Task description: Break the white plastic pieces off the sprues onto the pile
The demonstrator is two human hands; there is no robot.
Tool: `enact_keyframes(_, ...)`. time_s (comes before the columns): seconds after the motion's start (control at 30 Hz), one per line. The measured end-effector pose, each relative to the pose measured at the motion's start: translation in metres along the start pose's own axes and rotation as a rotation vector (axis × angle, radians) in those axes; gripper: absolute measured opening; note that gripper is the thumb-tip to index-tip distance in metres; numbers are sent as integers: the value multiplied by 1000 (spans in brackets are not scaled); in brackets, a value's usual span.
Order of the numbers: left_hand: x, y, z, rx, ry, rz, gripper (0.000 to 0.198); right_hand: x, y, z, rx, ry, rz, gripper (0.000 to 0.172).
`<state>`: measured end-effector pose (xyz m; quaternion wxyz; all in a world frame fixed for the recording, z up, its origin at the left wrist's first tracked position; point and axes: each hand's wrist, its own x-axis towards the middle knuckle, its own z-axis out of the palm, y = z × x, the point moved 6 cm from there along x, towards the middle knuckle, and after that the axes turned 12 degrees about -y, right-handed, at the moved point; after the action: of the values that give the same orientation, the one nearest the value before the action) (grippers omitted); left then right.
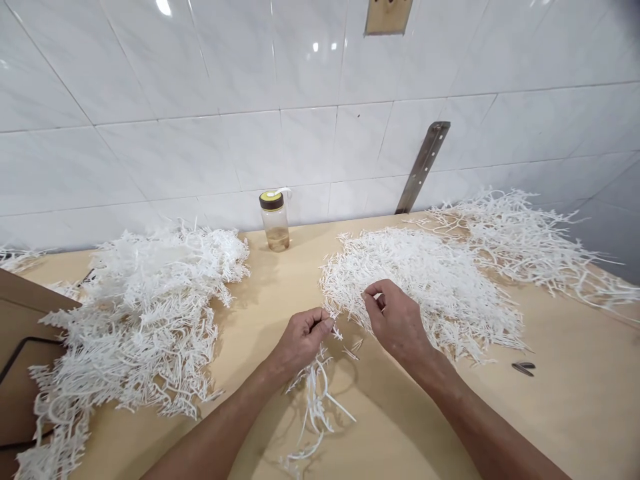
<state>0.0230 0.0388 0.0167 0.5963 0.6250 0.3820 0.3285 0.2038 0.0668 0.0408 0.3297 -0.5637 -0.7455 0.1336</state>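
My left hand (306, 337) is closed in a pinch on a white branched plastic sprig (337, 331), whose tip pokes out past thumb and forefinger. Below that hand, more thin white strands (314, 400) hang or lie over the table; I cannot tell whether they join the sprig. My right hand (395, 317) has its fingers curled together over the left edge of a pile of small white plastic pieces (430, 273). Whatever its fingertips hold, if anything, is too small to make out. Between the hands, a few loose bits (353, 350) lie on the wood.
On the left rises a large heap of white branched sprigs (145, 300), beside a brown box (25, 347). A bottle (275, 223) stands near the tiled wall. Bare white stems (530, 240) fill the back right. A metal bracket (424, 167) leans there; a small dark object (523, 369) lies right.
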Motion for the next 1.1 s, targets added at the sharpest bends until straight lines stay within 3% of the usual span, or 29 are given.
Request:
enact_keyframes(0.2, 0, -2, 1, 124, -12, 1, 31, -2, -9, 1, 10, -54, -143, 15)
enact_keyframes(0.4, 0, 2, 4, 112, -20, 7, 28, -10, -33, 5, 234, -204, -239, 18)
enact_keyframes(0.63, 2, 5, 7, 44, -66, 14, 29, -10, -40, 13, 394, -399, -220, 22)
enact_keyframes(1.1, 1, -10, 10, -63, -125, -55, 30, -15, -30, 22, 395, -553, -115, 20)
